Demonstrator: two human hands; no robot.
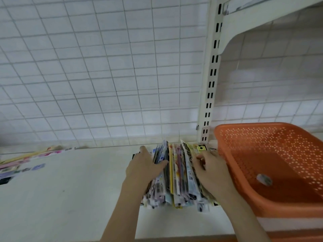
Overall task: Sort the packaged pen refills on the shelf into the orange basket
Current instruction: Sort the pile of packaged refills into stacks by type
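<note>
Head view: loose packets (21, 163) at 9 o'clock on shelf (70, 189); upright (208, 84) at 12; basket (272, 165) at 3, touching refills (178, 173). Left hand (143, 168) and right hand (212, 172) flank stack, fingers curled, clamped on refills.

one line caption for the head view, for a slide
Both hands, left hand and right hand, gather a stack of packaged refills beside the orange basket.
</note>
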